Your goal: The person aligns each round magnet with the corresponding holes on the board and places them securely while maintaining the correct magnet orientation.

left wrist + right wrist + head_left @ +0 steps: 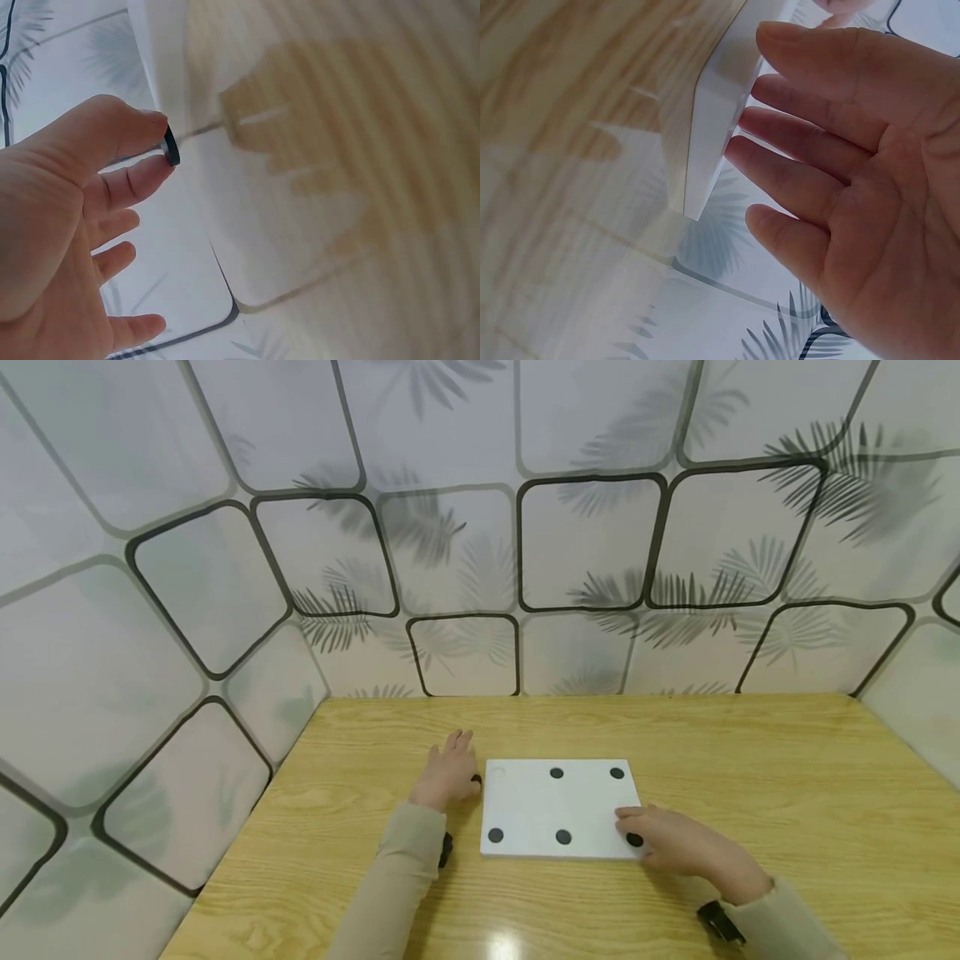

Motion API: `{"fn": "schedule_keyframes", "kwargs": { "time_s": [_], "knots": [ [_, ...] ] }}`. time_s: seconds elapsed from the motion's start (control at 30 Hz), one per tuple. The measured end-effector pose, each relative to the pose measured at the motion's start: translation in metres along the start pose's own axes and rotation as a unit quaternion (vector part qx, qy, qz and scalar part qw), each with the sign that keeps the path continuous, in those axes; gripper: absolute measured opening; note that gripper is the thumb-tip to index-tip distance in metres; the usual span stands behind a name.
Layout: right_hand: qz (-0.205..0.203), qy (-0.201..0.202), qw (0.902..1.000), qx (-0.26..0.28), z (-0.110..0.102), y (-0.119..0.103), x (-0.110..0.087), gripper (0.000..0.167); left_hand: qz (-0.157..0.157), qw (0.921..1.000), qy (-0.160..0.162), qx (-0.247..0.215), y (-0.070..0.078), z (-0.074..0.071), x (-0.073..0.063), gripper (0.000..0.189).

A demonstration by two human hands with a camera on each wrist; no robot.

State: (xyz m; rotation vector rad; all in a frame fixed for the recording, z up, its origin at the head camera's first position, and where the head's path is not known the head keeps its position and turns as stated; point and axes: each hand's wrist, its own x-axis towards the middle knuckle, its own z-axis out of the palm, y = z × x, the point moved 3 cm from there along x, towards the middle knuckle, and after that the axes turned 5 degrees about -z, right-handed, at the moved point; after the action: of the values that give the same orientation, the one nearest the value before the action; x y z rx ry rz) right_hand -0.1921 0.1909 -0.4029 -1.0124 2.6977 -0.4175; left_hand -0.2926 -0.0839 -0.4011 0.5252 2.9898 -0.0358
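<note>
A white rectangular board (pixel 528 806) lies flat on the wooden table, with several black discs (pixel 557 773) along its two long sides. Its far left corner shows a pale round recess (pixel 500 772). Just left of the board, my left hand (pixel 447 775) pinches a small black disc (pixel 172 145) between thumb and index finger, the other fingers spread. My right hand (pixel 678 841) rests at the board's near right corner, fingers fairly straight and fingertips at its edge (pixel 718 127). It partly covers the black disc (pixel 634 840) there.
The glossy wooden table (pixel 787 777) reflects the hands. A wall (pixel 465 568) with a leaf and rounded-square pattern rises behind the table and on both sides. Dark straps with small devices (pixel 720 922) sit at the sleeve cuffs.
</note>
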Motion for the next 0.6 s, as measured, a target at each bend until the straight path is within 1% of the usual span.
{"fn": "schedule_keyframes", "kwargs": {
  "time_s": [0.1, 0.2, 0.3, 0.37, 0.5, 0.6],
  "knots": [
    [0.001, 0.000, 1.0000, -0.004, 0.000, 0.000, 0.000, 0.034, 0.010, 0.9998, 0.013, -0.009, 0.004, -0.002, 0.003, 0.026],
    [-0.001, 0.001, 1.0000, -0.007, 0.000, 0.000, 0.000, 0.033, 0.013, 0.9996, 0.008, -0.021, 0.010, -0.004, 0.006, 0.025],
    [-0.002, 0.003, 0.9999, -0.010, 0.001, 0.000, 0.000, 0.032, 0.016, 0.9995, 0.010, -0.024, 0.015, -0.006, 0.008, 0.026],
    [-0.002, 0.004, 0.9999, -0.013, 0.001, 0.001, 0.000, 0.032, 0.022, 0.9994, 0.014, -0.021, 0.018, -0.007, 0.010, 0.025],
    [0.000, 0.005, 0.9999, -0.016, 0.001, 0.001, -0.001, 0.033, 0.034, 0.9991, 0.021, -0.011, 0.024, -0.007, 0.014, 0.016],
    [0.001, 0.005, 0.9999, -0.014, 0.001, 0.001, -0.001, 0.033, 0.033, 0.9992, 0.021, 0.003, 0.027, -0.006, 0.017, 0.011]
  ]
}}
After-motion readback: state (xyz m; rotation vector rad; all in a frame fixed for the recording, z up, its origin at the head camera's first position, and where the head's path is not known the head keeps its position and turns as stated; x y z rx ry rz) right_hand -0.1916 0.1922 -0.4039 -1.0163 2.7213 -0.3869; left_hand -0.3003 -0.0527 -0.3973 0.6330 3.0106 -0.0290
